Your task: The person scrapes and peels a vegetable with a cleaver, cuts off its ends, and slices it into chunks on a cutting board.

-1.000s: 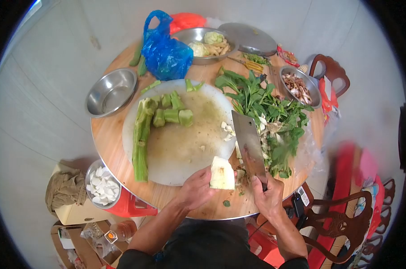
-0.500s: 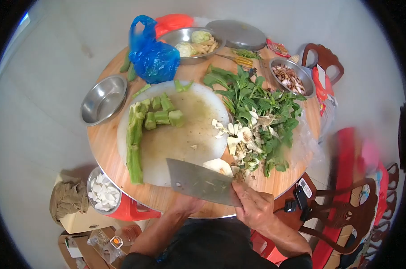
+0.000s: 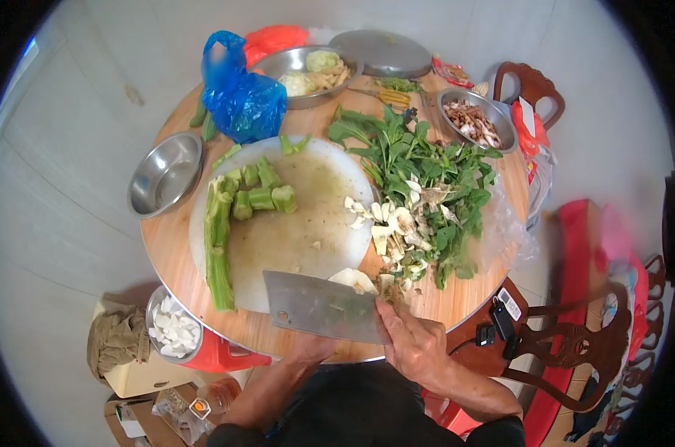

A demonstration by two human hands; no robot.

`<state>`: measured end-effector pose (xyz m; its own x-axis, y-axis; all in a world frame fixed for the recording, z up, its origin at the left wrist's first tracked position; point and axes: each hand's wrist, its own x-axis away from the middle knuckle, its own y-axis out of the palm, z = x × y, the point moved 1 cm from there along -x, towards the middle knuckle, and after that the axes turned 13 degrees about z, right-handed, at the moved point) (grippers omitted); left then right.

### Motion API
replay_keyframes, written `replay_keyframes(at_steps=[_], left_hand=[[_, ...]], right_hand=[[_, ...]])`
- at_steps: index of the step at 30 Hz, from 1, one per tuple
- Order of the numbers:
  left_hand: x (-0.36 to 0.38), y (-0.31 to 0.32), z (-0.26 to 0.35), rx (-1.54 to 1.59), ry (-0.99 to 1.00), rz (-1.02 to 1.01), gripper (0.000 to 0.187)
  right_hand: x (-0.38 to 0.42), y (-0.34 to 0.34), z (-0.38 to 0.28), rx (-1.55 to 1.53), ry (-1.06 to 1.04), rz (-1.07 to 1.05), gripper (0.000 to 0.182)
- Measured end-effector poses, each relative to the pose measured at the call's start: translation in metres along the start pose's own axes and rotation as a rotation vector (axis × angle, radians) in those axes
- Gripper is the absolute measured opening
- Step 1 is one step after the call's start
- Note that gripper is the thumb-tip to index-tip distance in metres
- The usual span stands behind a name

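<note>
My right hand (image 3: 415,344) is wrapped round the handle of a wide cleaver (image 3: 319,309), its blade pointing left over the near edge of the round cutting board (image 3: 307,246). Below the blade, my left hand (image 3: 311,346) is near the table edge, its fingers hidden behind the cleaver; whether it holds anything cannot be seen. Thick green stems (image 3: 220,246) lie along the board's left side, with short cut stem pieces (image 3: 261,197) beside them. A pale peeled slice (image 3: 354,281) lies just beyond the blade. Pale peelings (image 3: 397,227) heap at the board's right edge.
Leafy greens (image 3: 434,179) cover the table's right side. A blue plastic bag (image 3: 244,100), a bowl of vegetables (image 3: 301,98), a bowl of sliced meat-like pieces (image 3: 471,123) and a steel bowl (image 3: 164,175) surround the board. White chunks fill a lower bowl (image 3: 173,328). A carved chair (image 3: 568,343) stands right.
The cleaver has shifted slightly left and down relative to the board, my right hand with it. The whole view has moved a little. The vegetables look unchanged.
</note>
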<state>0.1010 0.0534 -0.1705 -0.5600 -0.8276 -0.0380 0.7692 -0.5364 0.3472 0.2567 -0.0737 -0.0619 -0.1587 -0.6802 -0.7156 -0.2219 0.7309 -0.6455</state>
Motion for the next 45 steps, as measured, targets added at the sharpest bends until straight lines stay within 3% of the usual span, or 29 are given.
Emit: replay_keyframes(at_steps=[1,2,4,5,7,8,10,12,15,16,17,18,19,23,25,26,28,32,36,39,41,43,45], left_hand=[[0.002,-0.001,0.001,-0.257,0.039,0.050,0.043],[0.004,-0.001,-0.002,-0.258,0.036,0.048,0.043],[0.008,0.002,-0.015,0.588,-0.226,0.086,0.046],[0.011,-0.001,-0.024,0.589,-0.225,0.085,0.046],[0.011,-0.002,-0.027,0.234,-0.099,0.079,0.054],[0.011,-0.001,-0.017,0.234,-0.098,0.076,0.054],[-0.001,0.020,0.044,0.530,-0.280,0.007,0.067],[-0.003,0.017,0.039,0.543,-0.281,0.033,0.069],[-0.008,0.026,0.042,0.531,-0.286,0.040,0.071],[-0.008,0.029,0.044,0.512,-0.280,0.060,0.071],[-0.010,0.028,0.040,0.514,-0.276,0.061,0.071],[-0.012,0.026,0.034,0.552,-0.309,0.006,0.072],[-0.013,0.026,0.031,0.590,-0.341,-0.048,0.074],[-0.018,0.040,0.049,0.556,-0.378,-0.031,0.074],[-0.019,0.040,0.053,0.434,-0.403,0.128,0.067],[-0.021,0.038,0.052,0.437,-0.401,0.131,0.067],[-0.023,0.034,0.048,0.748,-0.486,0.084,0.060],[-0.023,0.029,0.057,0.798,-0.448,0.096,0.054],[-0.026,0.019,0.057,0.542,-0.468,0.188,0.054],[-0.024,0.019,0.058,0.349,-0.384,0.219,0.053],[-0.022,0.017,0.057,0.307,-0.302,0.216,0.052],[-0.023,0.015,0.059,0.065,-0.228,0.152,0.047],[-0.019,0.018,0.061,0.098,-0.233,0.164,0.046]], right_hand=[[-0.001,-0.001,-0.002,0.001,0.002,0.000,0.046],[-0.002,-0.003,-0.004,0.000,0.011,-0.003,0.045],[-0.005,-0.007,-0.005,0.000,0.018,-0.007,0.044],[-0.007,-0.009,-0.002,0.045,0.006,-0.048,0.045],[-0.007,-0.011,0.013,0.090,-0.009,-0.083,0.045],[-0.004,-0.011,0.029,0.133,0.023,-0.029,0.048],[-0.009,-0.014,0.041,0.169,0.037,0.021,0.050],[-0.014,-0.026,0.037,0.075,0.260,0.167,0.044],[-0.011,-0.020,0.036,-0.112,0.236,0.197,0.036],[-0.017,-0.020,0.026,-0.196,0.334,0.171,0.022],[-0.019,-0.023,0.021,-0.197,0.330,0.171,0.022],[-0.019,-0.024,0.018,-0.336,0.613,0.069,0.014],[-0.018,-0.023,0.017,-0.472,0.895,-0.041,0.022],[-0.015,-0.025,0.028,-0.767,1.113,-0.065,0.031],[-0.019,-0.027,0.029,-0.773,1.182,-0.032,0.027],[-0.014,-0.022,0.037,-0.697,1.079,-0.062,0.022],[-0.016,-0.024,0.036,-0.728,1.129,-0.116,0.021],[-0.010,-0.014,0.038,-0.700,1.118,-0.172,0.023],[-0.009,-0.012,0.032,-0.709,1.162,-0.233,0.022],[0.000,-0.003,0.030,-0.712,1.062,-0.247,0.024],[0.005,0.001,0.029,-0.523,0.853,-0.176,0.020],[-0.004,-0.006,0.019,-0.377,0.769,-0.168,0.020],[-0.008,-0.008,0.013,-0.231,0.687,-0.154,0.020]])
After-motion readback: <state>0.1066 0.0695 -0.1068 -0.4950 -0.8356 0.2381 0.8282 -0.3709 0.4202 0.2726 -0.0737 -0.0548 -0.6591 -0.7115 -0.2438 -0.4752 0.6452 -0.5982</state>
